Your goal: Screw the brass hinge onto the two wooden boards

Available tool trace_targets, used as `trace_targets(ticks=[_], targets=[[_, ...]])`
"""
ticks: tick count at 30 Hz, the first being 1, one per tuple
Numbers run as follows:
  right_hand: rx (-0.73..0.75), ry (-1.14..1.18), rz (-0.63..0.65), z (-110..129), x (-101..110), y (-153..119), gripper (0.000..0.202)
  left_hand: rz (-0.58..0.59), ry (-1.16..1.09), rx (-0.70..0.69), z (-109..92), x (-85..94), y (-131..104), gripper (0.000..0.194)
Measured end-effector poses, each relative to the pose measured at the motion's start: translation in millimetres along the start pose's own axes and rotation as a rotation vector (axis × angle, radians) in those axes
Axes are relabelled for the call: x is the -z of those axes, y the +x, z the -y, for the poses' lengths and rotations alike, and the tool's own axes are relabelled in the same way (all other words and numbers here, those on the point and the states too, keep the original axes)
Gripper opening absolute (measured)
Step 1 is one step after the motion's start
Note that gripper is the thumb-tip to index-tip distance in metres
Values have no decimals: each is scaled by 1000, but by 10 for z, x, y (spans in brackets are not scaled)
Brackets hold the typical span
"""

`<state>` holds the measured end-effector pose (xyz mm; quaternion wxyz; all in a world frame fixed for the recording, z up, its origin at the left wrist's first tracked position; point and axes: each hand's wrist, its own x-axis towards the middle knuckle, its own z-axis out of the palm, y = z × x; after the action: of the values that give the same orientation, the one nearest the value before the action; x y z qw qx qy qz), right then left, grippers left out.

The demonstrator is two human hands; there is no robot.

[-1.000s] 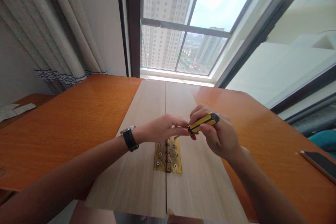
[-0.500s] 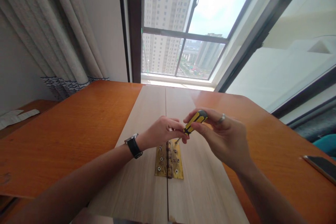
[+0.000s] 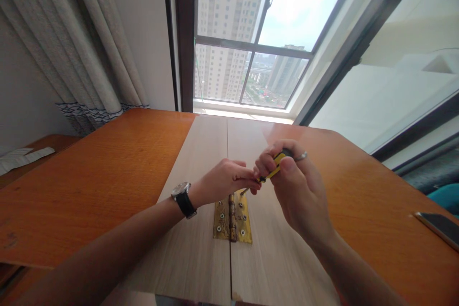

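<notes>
A yellow and black screwdriver (image 3: 275,166) is gripped in my right hand (image 3: 299,186), its handle slanting down to the left. My left hand (image 3: 227,179) pinches near the lower end of the screwdriver, where handle meets shaft. The shaft's tip is at the upper right of a brass hinge (image 3: 233,222), on or close to a screw there. The hinge lies across the seam between two pale wooden boards (image 3: 204,258), with several screws in its plates. My left hand covers part of the hinge's top edge.
The boards lie on an orange wooden table (image 3: 143,162). A phone (image 3: 439,227) is at the right edge. Pale strips (image 3: 27,158) are at the far left, below a grey curtain (image 3: 89,48). A window (image 3: 251,48) stands behind the table.
My right hand has wrapped more fully around the screwdriver handle and turned, its fingers curling over it. The handle leans lower to the right. My left hand has shifted slightly right.
</notes>
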<state>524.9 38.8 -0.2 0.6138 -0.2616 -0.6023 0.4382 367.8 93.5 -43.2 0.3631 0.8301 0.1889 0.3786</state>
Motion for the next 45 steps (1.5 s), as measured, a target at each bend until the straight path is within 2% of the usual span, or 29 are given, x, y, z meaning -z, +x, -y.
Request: trace_targets(ticks=[2, 4, 6, 8, 10, 12, 16, 18, 20, 22, 26, 28, 30, 32, 35, 37, 42, 45], targets=[[15, 17, -4, -7, -52, -10, 35, 58, 0, -26, 11, 4, -15, 29], [-4, 24, 116, -3, -54, 40, 50, 91, -21, -36, 30, 21, -17, 31], [-69, 84, 288, 7, -26, 137, 53, 106, -49, -11, 55, 46, -8, 26], [-134, 170, 376, 11, 14, 242, 48, 125, -74, 24, 75, 71, 8, 21], [-147, 213, 334, -4, 59, 311, 36, 126, -85, 43, 82, 89, 21, 20], [-97, 165, 242, -39, 109, 325, 27, 91, -70, 66, 72, 95, 27, 20], [72, -107, 27, -112, 182, 251, 26, 10, -17, 129, 24, 72, 20, 15], [105, -209, -78, -125, 191, 215, 22, -16, -2, 141, 10, 57, 12, 13], [104, -238, -125, -122, 193, 190, 21, -42, 11, 135, 16, 47, 4, 11], [79, -219, -94, -112, 205, 175, 21, -62, 13, 122, 37, 43, -5, 8], [32, -92, 177, -119, 283, 176, 20, -58, -11, 95, 78, 39, -14, 8], [22, -49, 258, -142, 317, 194, 20, -66, 14, 94, 78, 34, -9, 11], [12, -51, 233, -165, 322, 216, 21, -85, 55, 101, 65, 29, 0, 12], [20, -103, 137, -173, 292, 229, 22, -101, 99, 95, 47, 25, 7, 14], [117, -270, -37, -148, 219, 228, 25, -106, 166, 54, 21, 22, 4, 12], [156, -354, -97, -117, 183, 219, 27, -98, 197, 29, 12, 20, 0, 12], [112, -400, -113, -66, 202, 207, 15, -99, 209, 62, 15, 15, 1, 18], [76, -351, 4, -75, 276, 205, 15, -93, 179, 49, 30, 13, -4, 19]])
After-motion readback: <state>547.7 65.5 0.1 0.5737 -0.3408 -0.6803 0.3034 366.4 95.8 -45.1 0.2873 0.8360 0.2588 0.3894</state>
